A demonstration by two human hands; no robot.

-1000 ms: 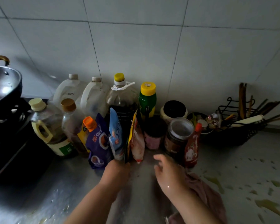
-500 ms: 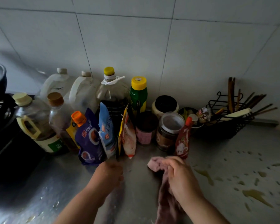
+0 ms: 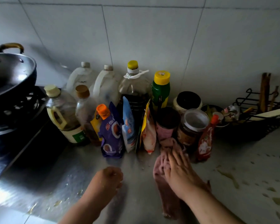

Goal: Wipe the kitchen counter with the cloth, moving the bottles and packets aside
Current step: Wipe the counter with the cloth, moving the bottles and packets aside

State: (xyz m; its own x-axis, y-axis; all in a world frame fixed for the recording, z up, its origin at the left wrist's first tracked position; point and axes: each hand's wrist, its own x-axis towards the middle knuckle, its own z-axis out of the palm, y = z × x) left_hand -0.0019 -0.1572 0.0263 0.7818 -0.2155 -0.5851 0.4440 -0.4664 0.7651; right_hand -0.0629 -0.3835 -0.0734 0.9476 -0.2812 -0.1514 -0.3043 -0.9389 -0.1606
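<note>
A right hand (image 3: pixel 179 170) is pressing spread fingers flat on a pink cloth (image 3: pixel 162 177) just before the jars; the left hand (image 3: pixel 109 178) is hovering fisted near a purple pouch (image 3: pixel 111 136).

Wet steel counter (image 3: pixel 136 196), clustered bottles (image 3: pixel 134 94), packets (image 3: pixel 111 135), jars (image 3: pixel 192 126), pink cloth (image 3: pixel 165 188)

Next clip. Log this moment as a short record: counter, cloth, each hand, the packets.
counter: yellowish spills on the right side
cloth: pink, bunched, far end at the foot of the jars
right hand: fingers straight, pressing the cloth down
left hand: curled, holding nothing, apart from the packets
packets: upright in front of the bottles
</note>
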